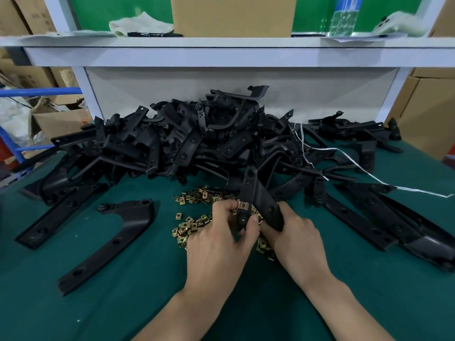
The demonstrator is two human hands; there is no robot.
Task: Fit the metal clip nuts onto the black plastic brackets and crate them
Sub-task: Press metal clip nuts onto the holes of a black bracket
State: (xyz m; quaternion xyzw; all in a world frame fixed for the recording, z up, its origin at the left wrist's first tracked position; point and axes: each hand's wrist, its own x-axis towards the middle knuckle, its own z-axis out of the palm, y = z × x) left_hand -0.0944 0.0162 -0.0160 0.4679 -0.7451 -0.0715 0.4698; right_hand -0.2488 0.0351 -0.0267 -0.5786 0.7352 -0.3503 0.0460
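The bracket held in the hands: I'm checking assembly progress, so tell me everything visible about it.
The held bracket is a long, flat, matte black piece that looks like plastic, with round holes along it. It is tilted, its far end raised toward the bracket pile. A brass-coloured clip nut sits on its edge. The left hand pinches its near end beside the nut; the right hand grips it from below. It is held above the loose clip nuts.

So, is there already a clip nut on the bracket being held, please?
Yes, a clip nut sits on the bracket held by both hands.
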